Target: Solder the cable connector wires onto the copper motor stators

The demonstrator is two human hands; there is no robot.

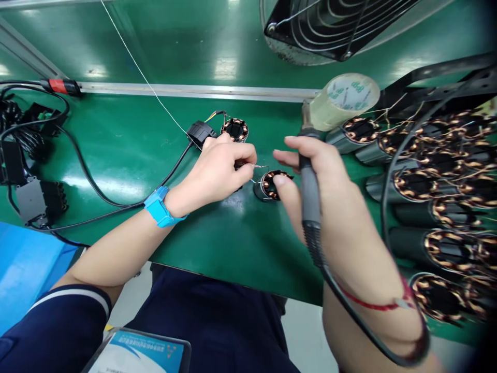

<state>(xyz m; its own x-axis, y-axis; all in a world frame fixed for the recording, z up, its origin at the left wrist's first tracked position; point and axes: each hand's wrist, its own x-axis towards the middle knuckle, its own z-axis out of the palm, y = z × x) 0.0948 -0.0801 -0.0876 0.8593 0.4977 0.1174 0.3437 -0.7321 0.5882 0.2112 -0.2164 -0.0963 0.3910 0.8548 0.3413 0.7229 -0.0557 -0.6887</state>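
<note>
My left hand [221, 168] is closed in a pinch, with thin wires [261, 166] sticking out past its thumb and forefinger. A thin silvery strand [135, 65], like solder wire, runs down from above to this hand. My right hand [326, 181] holds a soldering iron [309, 189] against its palm, tip pointing up and away; its thumb reaches to the rim of a copper-wound motor stator [267, 185]. Beyond the left hand stands a second stator [235, 129], beside a black round cable part [200, 132] with coloured leads. The left fingertips' undersides are hidden.
Several stators [415, 184] lie packed along the right side. A tape roll [345, 98] and a fan [337, 23] are at the back. Black cables and connectors [34, 199] crowd the left; a blue bin [31, 269] sits below them. The iron's cord [349, 311] loops past my right wrist.
</note>
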